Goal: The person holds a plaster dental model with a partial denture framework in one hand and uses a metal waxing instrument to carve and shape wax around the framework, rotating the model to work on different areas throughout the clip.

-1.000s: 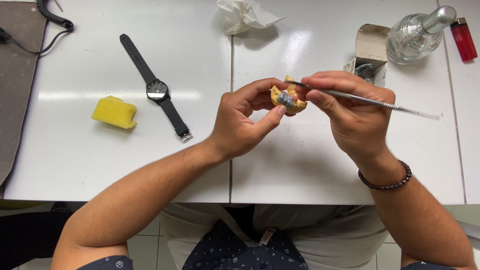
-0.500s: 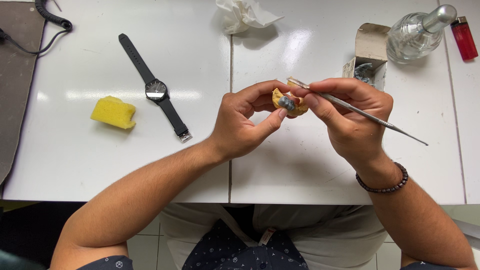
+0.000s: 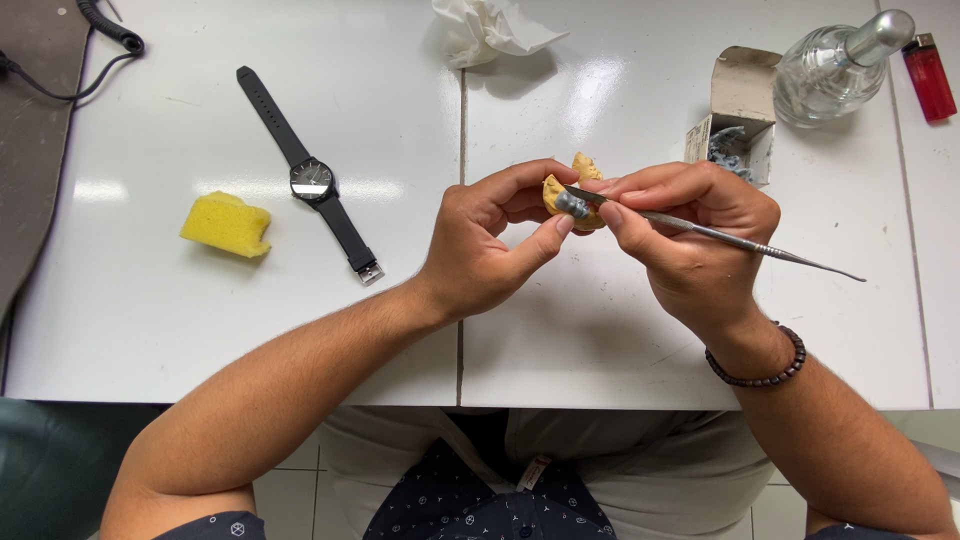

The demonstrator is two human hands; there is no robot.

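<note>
My left hand (image 3: 490, 240) pinches a small yellow-orange model (image 3: 570, 195) with a grey lump on it, held above the white table (image 3: 600, 330). My right hand (image 3: 690, 240) grips a thin metal hand tool (image 3: 740, 243) like a pen. The tool's flat tip touches the grey lump on the model. Its long pointed tail sticks out to the right past my wrist, which wears a dark bead bracelet (image 3: 760, 370).
A black wristwatch (image 3: 310, 180) and a yellow sponge (image 3: 225, 225) lie at left. Crumpled tissue (image 3: 485, 30) sits at the top. An open small carton (image 3: 735, 115), a glass burner bottle (image 3: 830, 60) and a red lighter (image 3: 928, 75) stand at upper right. A coiled cable (image 3: 105, 25) is at top left.
The tool's tail has swung downward to the right as my right hand turned. Both hands stay on the model in about the same place.
</note>
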